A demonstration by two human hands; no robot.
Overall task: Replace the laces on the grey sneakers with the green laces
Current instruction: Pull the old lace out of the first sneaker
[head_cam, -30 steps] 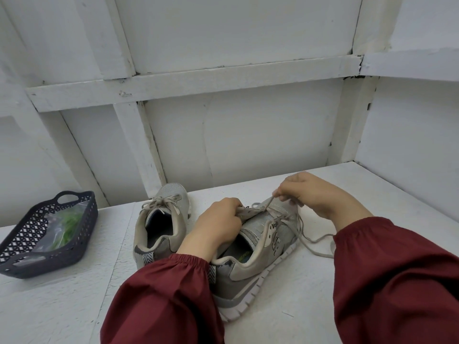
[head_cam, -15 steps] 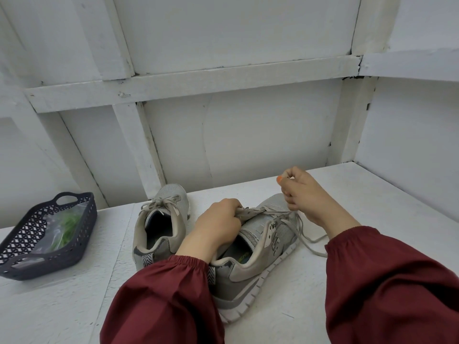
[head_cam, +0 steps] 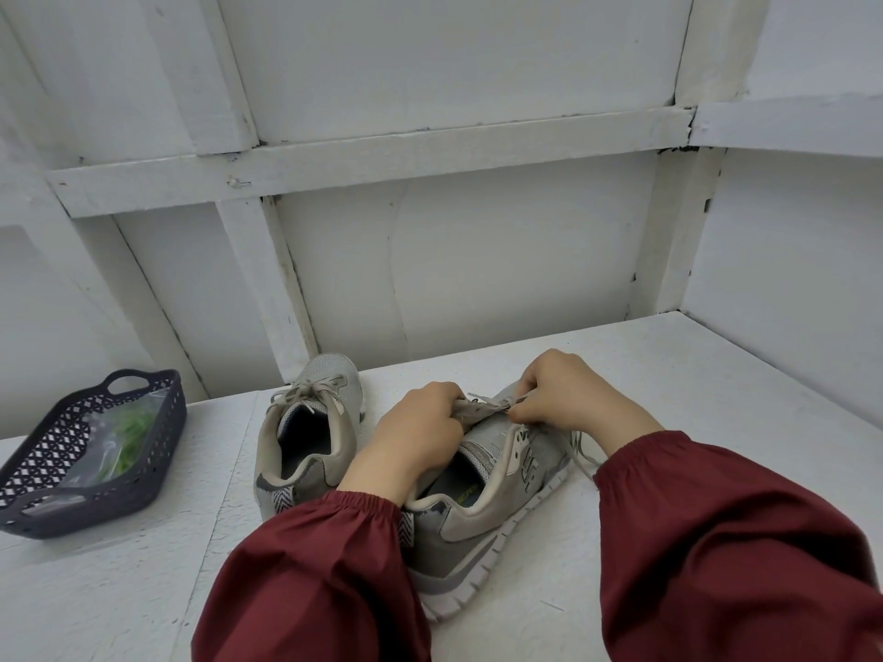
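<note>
Snagging is looking like the likeliest trouble. The right hand (head_cam: pixel 564 398) is pinching the old grey lace (head_cam: pixel 584 458) at the top eyelets of the near grey sneaker (head_cam: pixel 497 513), and a hard tug could be jamming the tip in an eyelet or dragging the shoe across the white table (head_cam: pixel 693 375). The left hand (head_cam: pixel 420 432) is gripping the eyelet flap, fingers curled round it, steadying the shoe. The lace's loose end is trailing beside the right sleeve (head_cam: pixel 716 518), where it may be getting pinned. The second grey sneaker (head_cam: pixel 306 437), laced and tied, is standing just beside. The green laces (head_cam: pixel 122 430) are lying bagged in the dark basket (head_cam: pixel 160 451), well apart to the left, with that second sneaker sitting between.
</note>
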